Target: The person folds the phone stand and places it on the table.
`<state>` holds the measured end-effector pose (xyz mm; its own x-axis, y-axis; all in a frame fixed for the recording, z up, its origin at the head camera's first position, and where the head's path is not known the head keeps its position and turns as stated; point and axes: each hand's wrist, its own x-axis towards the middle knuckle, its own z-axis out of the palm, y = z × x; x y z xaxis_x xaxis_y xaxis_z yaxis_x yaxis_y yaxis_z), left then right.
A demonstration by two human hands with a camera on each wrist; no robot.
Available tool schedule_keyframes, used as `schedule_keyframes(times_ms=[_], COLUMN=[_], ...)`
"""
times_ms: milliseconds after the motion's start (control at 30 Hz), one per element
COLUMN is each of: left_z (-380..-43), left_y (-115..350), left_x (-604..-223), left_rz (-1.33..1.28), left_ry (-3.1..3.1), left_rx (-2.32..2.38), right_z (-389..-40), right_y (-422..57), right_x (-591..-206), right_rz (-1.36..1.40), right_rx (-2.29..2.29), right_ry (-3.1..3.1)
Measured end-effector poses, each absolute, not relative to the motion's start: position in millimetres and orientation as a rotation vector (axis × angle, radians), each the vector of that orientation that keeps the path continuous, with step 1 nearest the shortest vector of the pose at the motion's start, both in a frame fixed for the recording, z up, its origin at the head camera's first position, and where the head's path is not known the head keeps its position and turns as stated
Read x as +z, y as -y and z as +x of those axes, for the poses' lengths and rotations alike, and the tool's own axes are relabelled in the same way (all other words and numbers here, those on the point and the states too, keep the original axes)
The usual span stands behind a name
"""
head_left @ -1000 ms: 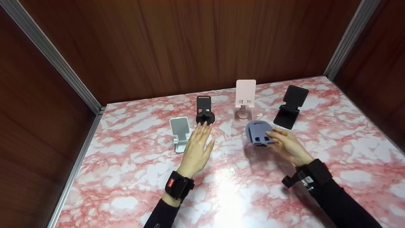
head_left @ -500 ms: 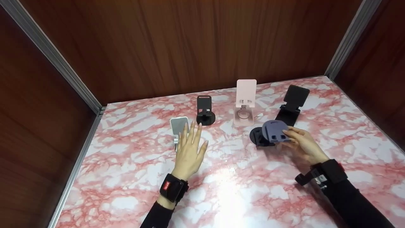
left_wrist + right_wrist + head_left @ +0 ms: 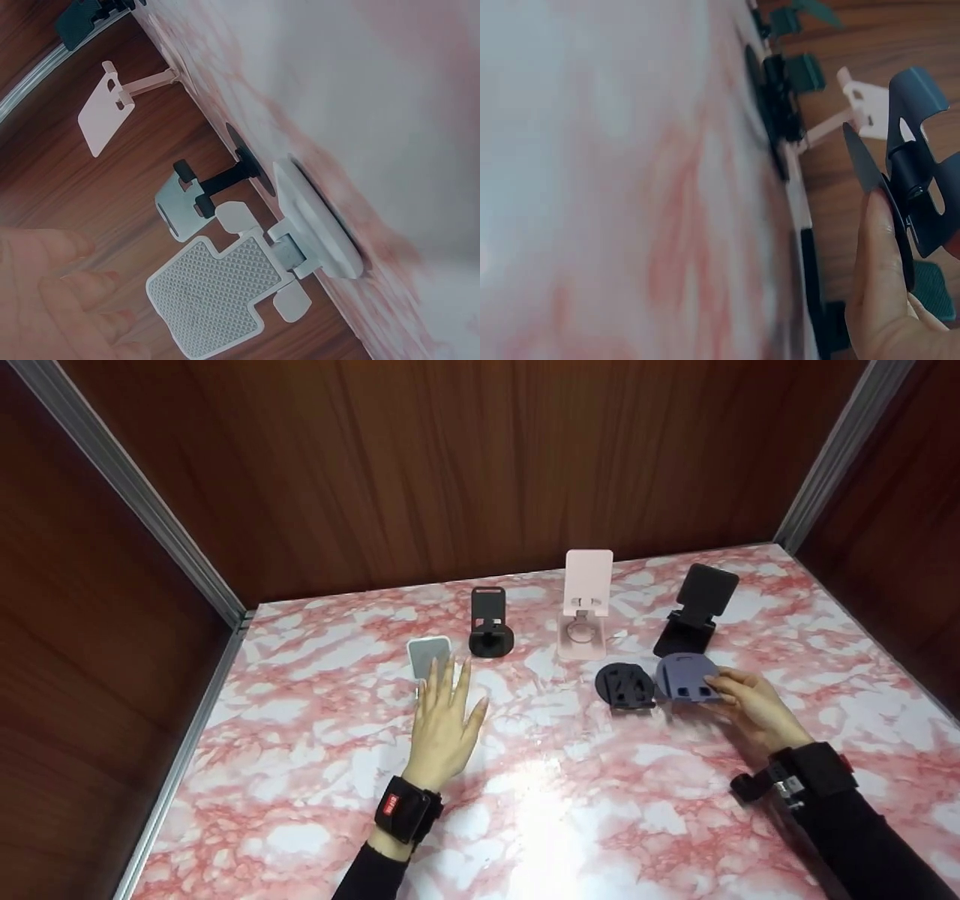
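My right hand (image 3: 757, 711) pinches a blue-purple folding phone stand (image 3: 685, 678) by its right edge. In the right wrist view the thumb presses on the plate of this phone stand (image 3: 870, 161), which is above the table. Just left of it lies a dark, folded phone stand with a round base (image 3: 625, 687). My left hand (image 3: 441, 727) is held with straight, spread fingers in front of a white phone stand with a grey pad (image 3: 429, 652), covering its lower part. The left wrist view shows the white phone stand (image 3: 214, 289) upright, apart from the fingers.
Behind stand a small black phone stand (image 3: 489, 619), a pink phone stand (image 3: 589, 585) and a larger black phone stand (image 3: 697, 604). Brown wood panels (image 3: 420, 472) enclose the marbled red-and-white table (image 3: 300, 780) at the back and sides.
My right hand has carried the blue-purple phone stand to the right, and the dark folded one has come into view. My left hand has shifted slightly left and back, its fingers spreading.
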<state>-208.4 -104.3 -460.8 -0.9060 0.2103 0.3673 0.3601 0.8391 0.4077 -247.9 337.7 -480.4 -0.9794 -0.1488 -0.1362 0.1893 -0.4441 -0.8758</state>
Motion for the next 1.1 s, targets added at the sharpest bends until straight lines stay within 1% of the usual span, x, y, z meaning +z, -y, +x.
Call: schedule_keyframes(times_ms=[100, 267, 733, 967, 1100], left_z=[-208.0, -207.4, -207.4, -209.2, -210.1], left_y=[104.7, 104.7, 103.8, 104.4, 103.6], left_x=[-461.8, -461.7, -462.1, -459.3, -457.6], left_rz=[-0.44, -0.435, -0.423, -0.429, -0.429], left_ry=[2.698, 2.695, 2.706, 2.705, 2.715], left_rx=[-0.682, -0.703, -0.724, -0.728, -0.731], right_z=[-247.3, -247.3, -253.0, -252.8, -252.3], right_y=[-344.9, -353.0, -358.9, -360.0, -357.9], right_x=[-481.9, -484.6, -478.9, -479.2, -476.2], right_rz=[0.08, 0.04, 0.078, 0.021, -0.039], right_rx=[-2.497, -2.422, -2.01, -2.092, -1.961], right_ry=[-1.558, -1.633, -2.005, -1.875, -2.058])
